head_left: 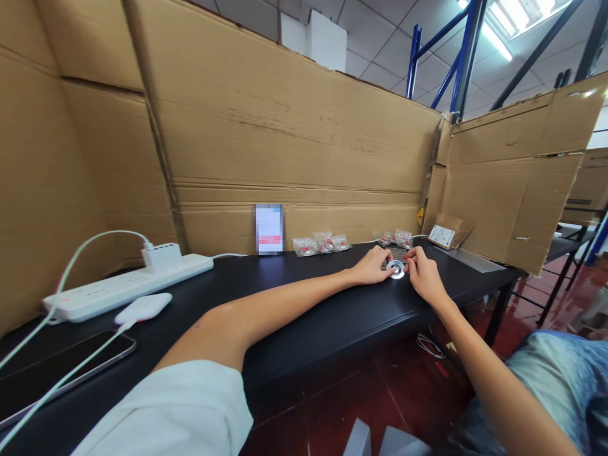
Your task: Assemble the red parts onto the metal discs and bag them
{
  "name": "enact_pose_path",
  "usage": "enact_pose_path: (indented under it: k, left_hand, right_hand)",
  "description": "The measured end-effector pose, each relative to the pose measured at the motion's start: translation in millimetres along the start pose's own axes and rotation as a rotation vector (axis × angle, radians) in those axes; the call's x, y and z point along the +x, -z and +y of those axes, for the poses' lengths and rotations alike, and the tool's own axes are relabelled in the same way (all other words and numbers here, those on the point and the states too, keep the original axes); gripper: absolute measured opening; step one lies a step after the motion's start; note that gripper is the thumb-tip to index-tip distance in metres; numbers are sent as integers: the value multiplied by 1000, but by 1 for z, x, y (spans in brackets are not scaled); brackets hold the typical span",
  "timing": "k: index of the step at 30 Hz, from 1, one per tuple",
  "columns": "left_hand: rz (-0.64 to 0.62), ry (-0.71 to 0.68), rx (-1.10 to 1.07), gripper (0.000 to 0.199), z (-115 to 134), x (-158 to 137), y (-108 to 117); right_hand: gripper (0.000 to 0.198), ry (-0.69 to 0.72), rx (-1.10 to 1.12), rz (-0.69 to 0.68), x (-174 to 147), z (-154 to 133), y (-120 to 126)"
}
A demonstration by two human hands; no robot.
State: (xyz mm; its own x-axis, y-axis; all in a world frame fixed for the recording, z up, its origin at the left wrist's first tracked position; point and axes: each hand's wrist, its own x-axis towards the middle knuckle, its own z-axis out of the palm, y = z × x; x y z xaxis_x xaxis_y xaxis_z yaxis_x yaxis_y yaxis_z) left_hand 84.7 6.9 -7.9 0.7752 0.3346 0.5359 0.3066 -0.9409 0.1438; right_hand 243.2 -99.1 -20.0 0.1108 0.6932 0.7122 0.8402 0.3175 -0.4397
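Observation:
A round, shiny silver disc (396, 268) with a darker ring and centre sits between my hands, low over the black table. My left hand (372, 266) reaches in from the left with bent fingers closed at the disc's near-left rim. On the other side, my right hand (425, 273) has its thumb and fingertips pinched together close to the disc's right edge. Small red spots show at the fingertips; whether they are nails or a small part cannot be made out. Anything inside the right pinch is too small to name.
Clear packets with red bits (321, 244) lie behind my left hand, more packets (395, 238) behind the disc. A phone-like screen (269, 229) leans on the cardboard wall (294, 139). A power strip (137, 285), white charger (143, 308) and dark phone (61, 373) lie left; a labelled cardboard packet (449, 232) stands right.

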Motion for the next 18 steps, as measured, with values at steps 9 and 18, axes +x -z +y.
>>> enact_pose_path:
  k: [9, 18]
  left_hand:
    - [150, 85, -113, 22, 7, -4, 6]
    - [135, 154, -126, 24, 5, 0, 5]
  right_hand:
    - [23, 107, -128, 12, 0, -3, 2]
    - [24, 104, -150, -34, 0, 1, -1]
